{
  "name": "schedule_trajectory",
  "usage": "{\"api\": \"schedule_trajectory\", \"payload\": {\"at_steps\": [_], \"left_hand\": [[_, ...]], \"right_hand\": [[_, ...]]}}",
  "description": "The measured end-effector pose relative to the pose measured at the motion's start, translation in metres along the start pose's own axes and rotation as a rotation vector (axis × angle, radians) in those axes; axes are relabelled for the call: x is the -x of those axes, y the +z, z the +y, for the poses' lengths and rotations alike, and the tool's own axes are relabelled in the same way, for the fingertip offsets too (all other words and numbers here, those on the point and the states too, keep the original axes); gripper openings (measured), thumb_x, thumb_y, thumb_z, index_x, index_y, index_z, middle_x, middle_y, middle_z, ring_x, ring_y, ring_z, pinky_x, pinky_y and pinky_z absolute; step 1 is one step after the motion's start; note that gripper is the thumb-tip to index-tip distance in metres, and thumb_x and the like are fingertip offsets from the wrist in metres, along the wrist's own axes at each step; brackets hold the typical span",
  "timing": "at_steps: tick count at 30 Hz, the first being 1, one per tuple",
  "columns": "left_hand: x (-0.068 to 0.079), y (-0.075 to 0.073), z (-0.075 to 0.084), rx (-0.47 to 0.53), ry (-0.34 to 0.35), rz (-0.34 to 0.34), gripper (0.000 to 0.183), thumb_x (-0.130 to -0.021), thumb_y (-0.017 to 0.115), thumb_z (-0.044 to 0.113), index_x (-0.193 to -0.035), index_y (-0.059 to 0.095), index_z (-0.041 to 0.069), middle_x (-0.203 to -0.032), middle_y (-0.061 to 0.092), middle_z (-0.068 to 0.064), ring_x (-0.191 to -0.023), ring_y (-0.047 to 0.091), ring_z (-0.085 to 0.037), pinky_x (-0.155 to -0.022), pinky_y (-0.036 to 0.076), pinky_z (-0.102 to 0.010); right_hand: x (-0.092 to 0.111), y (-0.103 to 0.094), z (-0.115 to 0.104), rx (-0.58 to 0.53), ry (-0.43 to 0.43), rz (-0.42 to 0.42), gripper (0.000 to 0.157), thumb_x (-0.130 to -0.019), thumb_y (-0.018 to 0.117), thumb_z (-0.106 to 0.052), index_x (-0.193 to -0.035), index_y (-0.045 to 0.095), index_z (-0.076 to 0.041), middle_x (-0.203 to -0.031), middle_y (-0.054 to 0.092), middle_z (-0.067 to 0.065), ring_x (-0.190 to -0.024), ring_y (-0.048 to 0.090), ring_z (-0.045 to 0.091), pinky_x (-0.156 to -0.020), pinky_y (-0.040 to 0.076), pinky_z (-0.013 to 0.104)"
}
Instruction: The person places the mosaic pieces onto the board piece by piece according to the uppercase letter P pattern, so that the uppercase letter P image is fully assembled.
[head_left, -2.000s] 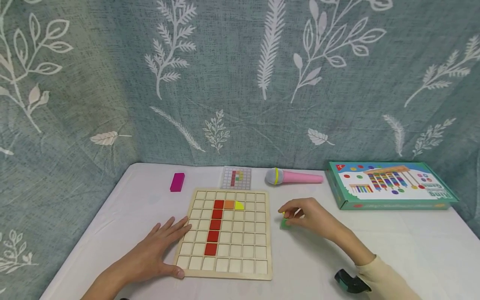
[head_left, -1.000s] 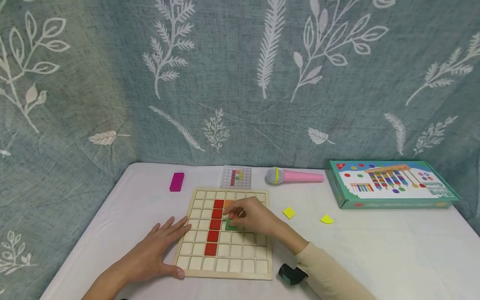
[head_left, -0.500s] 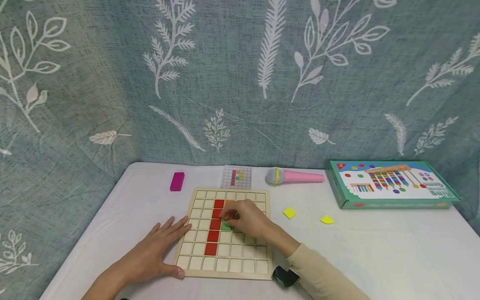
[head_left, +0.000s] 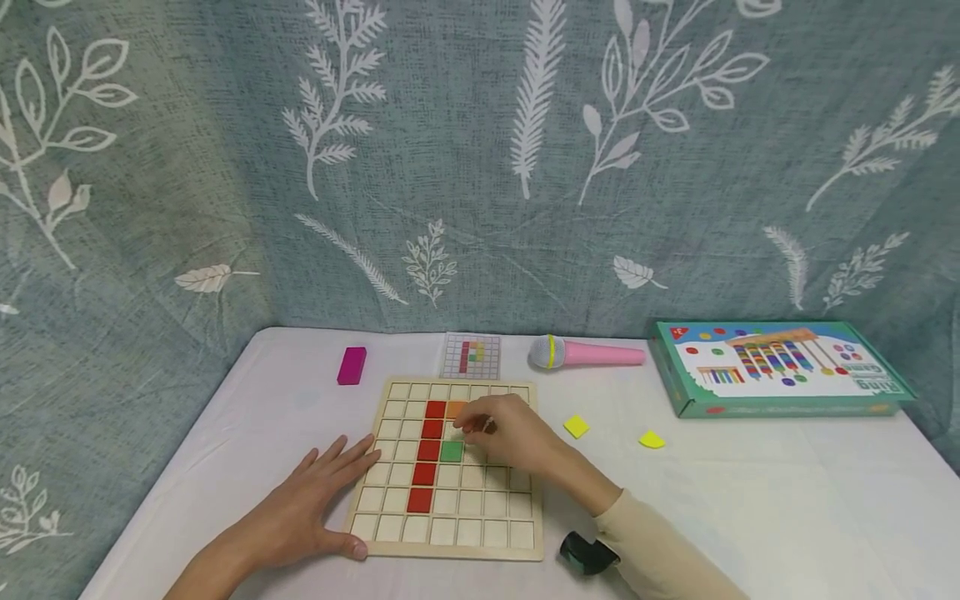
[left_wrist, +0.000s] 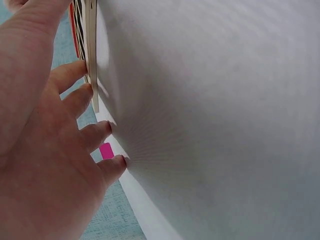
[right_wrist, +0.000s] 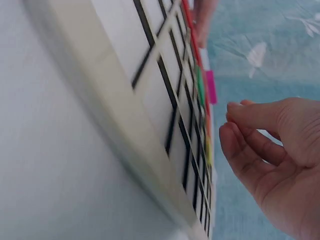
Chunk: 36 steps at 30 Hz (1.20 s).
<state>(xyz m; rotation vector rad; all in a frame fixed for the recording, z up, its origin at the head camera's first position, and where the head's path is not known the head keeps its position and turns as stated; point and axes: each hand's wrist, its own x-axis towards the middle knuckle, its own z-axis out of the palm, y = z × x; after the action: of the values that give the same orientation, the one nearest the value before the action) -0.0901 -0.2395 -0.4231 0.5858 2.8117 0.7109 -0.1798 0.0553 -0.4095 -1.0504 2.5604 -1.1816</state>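
Observation:
A green square tile lies in a cell of the wooden grid board, just right of the column of red tiles. My right hand hovers over the board just beyond that tile, apart from it. Its fingers are bent with the thumb near the index finger, and the right wrist view shows nothing held. An orange tile is partly seen past the fingertips; the hand hides the cell to its right. My left hand lies with spread fingers along the board's left edge, the thumb at its lower left corner.
Right of the board lie a yellow square tile and a yellow quarter-round tile. Behind it are a pattern card, a magenta block and a toy microphone. A flat toy box sits back right.
My right hand has brought the green tile from right of the board into a cell, let it go and drawn slightly away rightward. My left hand has stayed put.

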Motion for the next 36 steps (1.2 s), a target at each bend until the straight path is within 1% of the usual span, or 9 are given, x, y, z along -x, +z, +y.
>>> {"api": "schedule_trajectory", "payload": {"at_steps": [5,9,13,18,23,27,30,33,36], "left_hand": [[0.0,0.0,0.0,0.003,-0.005,-0.004,0.112,-0.057,0.078,0.068,-0.147,0.045,0.012,-0.158,0.033,-0.01,-0.144,0.02,-0.047,-0.111,0.013,-0.07],[0.0,0.0,0.0,0.001,-0.014,-0.011,0.112,-0.056,0.079,0.067,-0.148,0.045,0.012,-0.158,0.033,-0.011,-0.144,0.02,-0.047,-0.111,0.012,-0.07],[-0.001,0.0,0.0,-0.007,-0.011,-0.008,0.111,-0.057,0.079,0.067,-0.147,0.045,0.012,-0.157,0.033,-0.011,-0.143,0.02,-0.047,-0.111,0.014,-0.07],[0.0,0.0,0.002,0.003,-0.037,-0.015,0.111,-0.056,0.08,0.065,-0.147,0.045,0.012,-0.158,0.033,-0.011,-0.144,0.019,-0.047,-0.112,0.012,-0.069],[0.0,0.0,0.003,0.016,-0.04,-0.016,0.111,-0.057,0.08,0.064,-0.148,0.044,0.012,-0.158,0.032,-0.01,-0.145,0.018,-0.046,-0.113,0.011,-0.068],[0.0,0.0,0.002,0.021,-0.028,-0.014,0.11,-0.057,0.08,0.065,-0.148,0.044,0.012,-0.158,0.032,-0.01,-0.145,0.018,-0.046,-0.112,0.011,-0.068],[0.0,0.0,0.002,0.023,-0.018,-0.011,0.11,-0.058,0.079,0.066,-0.148,0.044,0.012,-0.158,0.032,-0.011,-0.144,0.018,-0.047,-0.112,0.011,-0.069],[0.001,0.0,0.001,0.023,-0.012,-0.006,0.111,-0.058,0.078,0.066,-0.148,0.044,0.012,-0.158,0.033,-0.011,-0.144,0.018,-0.047,-0.111,0.011,-0.07],[0.001,0.0,0.001,0.024,-0.011,-0.003,0.111,-0.057,0.078,0.066,-0.148,0.044,0.012,-0.158,0.032,-0.01,-0.144,0.018,-0.047,-0.111,0.011,-0.07]], "right_hand": [[0.016,-0.02,0.009,0.016,0.015,0.052,0.014,-0.089,0.069,-0.001,-0.101,0.073,-0.003,-0.093,0.071,0.004,-0.083,0.062,0.01,-0.074,0.055,0.023],[0.033,-0.041,0.023,0.029,0.03,0.084,0.014,-0.088,0.069,0.0,-0.102,0.073,-0.001,-0.093,0.071,0.005,-0.083,0.063,0.012,-0.074,0.056,0.024],[0.054,-0.064,0.039,0.059,0.074,0.108,0.017,-0.087,0.07,-0.001,-0.104,0.072,-0.001,-0.095,0.071,0.006,-0.086,0.064,0.015,-0.075,0.057,0.027],[0.083,-0.093,0.058,0.112,0.129,0.122,0.02,-0.087,0.07,-0.001,-0.107,0.07,0.001,-0.1,0.072,0.009,-0.09,0.066,0.02,-0.076,0.057,0.03],[0.113,-0.116,0.073,0.16,0.205,0.137,0.023,-0.088,0.07,-0.002,-0.111,0.069,0.0,-0.104,0.071,0.009,-0.093,0.065,0.023,-0.078,0.057,0.032],[0.132,-0.125,0.081,0.215,0.255,0.151,0.024,-0.087,0.072,-0.004,-0.11,0.07,-0.002,-0.102,0.07,0.005,-0.09,0.064,0.019,-0.076,0.056,0.031],[0.142,-0.126,0.087,0.248,0.256,0.177,0.025,-0.083,0.074,-0.003,-0.108,0.071,-0.002,-0.096,0.07,0.002,-0.084,0.062,0.014,-0.071,0.056,0.028],[0.148,-0.125,0.091,0.248,0.253,0.19,0.025,-0.081,0.076,-0.002,-0.106,0.072,-0.002,-0.093,0.07,0.0,-0.081,0.06,0.01,-0.07,0.056,0.026],[0.15,-0.122,0.093,0.236,0.267,0.184,0.023,-0.083,0.076,-0.008,-0.106,0.072,-0.004,-0.095,0.07,-0.001,-0.082,0.06,0.009,-0.07,0.055,0.025]]}}
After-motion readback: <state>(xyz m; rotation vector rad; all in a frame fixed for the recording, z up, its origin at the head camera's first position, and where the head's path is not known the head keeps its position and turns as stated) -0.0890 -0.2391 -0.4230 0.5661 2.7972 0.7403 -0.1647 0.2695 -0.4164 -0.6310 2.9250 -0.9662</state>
